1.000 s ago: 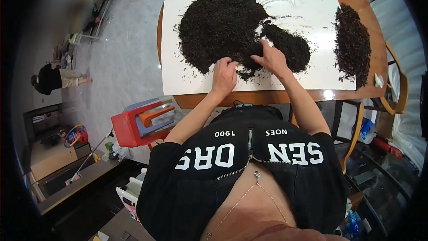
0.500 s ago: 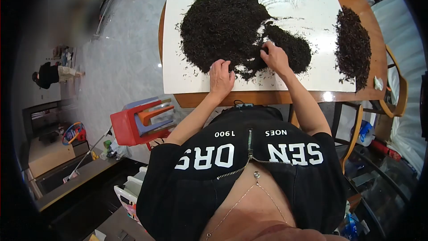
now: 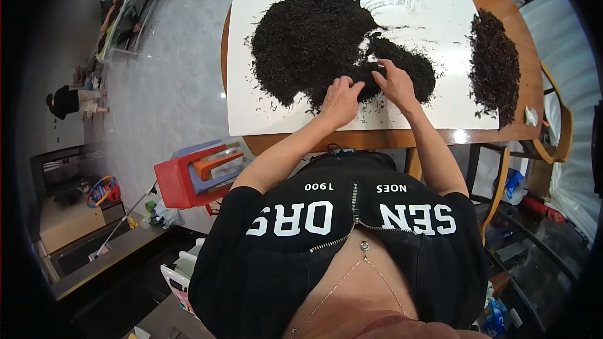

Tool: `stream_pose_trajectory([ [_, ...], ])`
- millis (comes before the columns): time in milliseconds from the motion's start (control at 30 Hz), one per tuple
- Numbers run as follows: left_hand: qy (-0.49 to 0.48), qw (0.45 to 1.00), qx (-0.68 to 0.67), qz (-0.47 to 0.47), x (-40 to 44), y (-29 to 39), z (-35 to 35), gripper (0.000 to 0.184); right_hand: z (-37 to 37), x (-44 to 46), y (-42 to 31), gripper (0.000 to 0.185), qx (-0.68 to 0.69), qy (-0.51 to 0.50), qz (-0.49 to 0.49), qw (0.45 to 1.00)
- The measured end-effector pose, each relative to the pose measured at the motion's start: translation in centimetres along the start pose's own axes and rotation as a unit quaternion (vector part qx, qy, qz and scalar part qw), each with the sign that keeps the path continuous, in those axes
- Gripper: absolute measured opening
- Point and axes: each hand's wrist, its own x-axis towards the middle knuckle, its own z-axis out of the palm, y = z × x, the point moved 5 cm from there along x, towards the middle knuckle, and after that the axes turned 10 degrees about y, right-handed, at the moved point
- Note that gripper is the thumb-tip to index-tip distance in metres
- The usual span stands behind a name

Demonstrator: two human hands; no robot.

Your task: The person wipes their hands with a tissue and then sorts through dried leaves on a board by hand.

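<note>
A large heap of dark dried tea leaves (image 3: 308,37) covers the left half of the white board (image 3: 452,44). My left hand (image 3: 341,102) rests palm down at the heap's lower right edge, fingers apart and touching the leaves. Just beside it, my right hand (image 3: 398,86) lies on a smaller pile of tea leaves (image 3: 418,69), thumb and index finger apart. Its other fingertips are hard to see. Between the two hands, dark leaves join the heap to the smaller pile.
The board lies on a wooden table (image 3: 531,69). Coarser dark leaves (image 3: 495,63) form a pile at the right, near a crumpled white tissue (image 3: 531,116). Red and blue stacked stools (image 3: 179,179) stand at lower left; a wooden chair (image 3: 559,113) is at right. Another person (image 3: 66,102) stands far left.
My left hand has moved right, towards my right hand, pushing leaves along the near edge. The gap of white board between heap and smaller pile is more covered. My right hand shifted slightly.
</note>
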Motion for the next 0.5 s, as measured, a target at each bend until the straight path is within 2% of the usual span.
stream_pose_trajectory([
  [233, 0.024, 0.993, -0.050, 0.101, -3.4, 0.8, -1.7, 0.027, 1.8, -0.3, -1.2, 0.032, 0.015, -0.030, -0.077, 0.996],
  [400, 0.086, 0.993, -0.085, 0.010, -4.7, -1.6, -2.8, 0.020, 3.3, 0.4, -2.4, 0.032, -0.031, -0.017, -0.110, 0.993],
  [500, 0.131, 0.988, -0.007, -0.077, -4.1, -4.1, -3.2, 0.018, 4.7, 1.0, -2.4, 0.030, -0.092, -0.051, -0.135, 0.985],
])
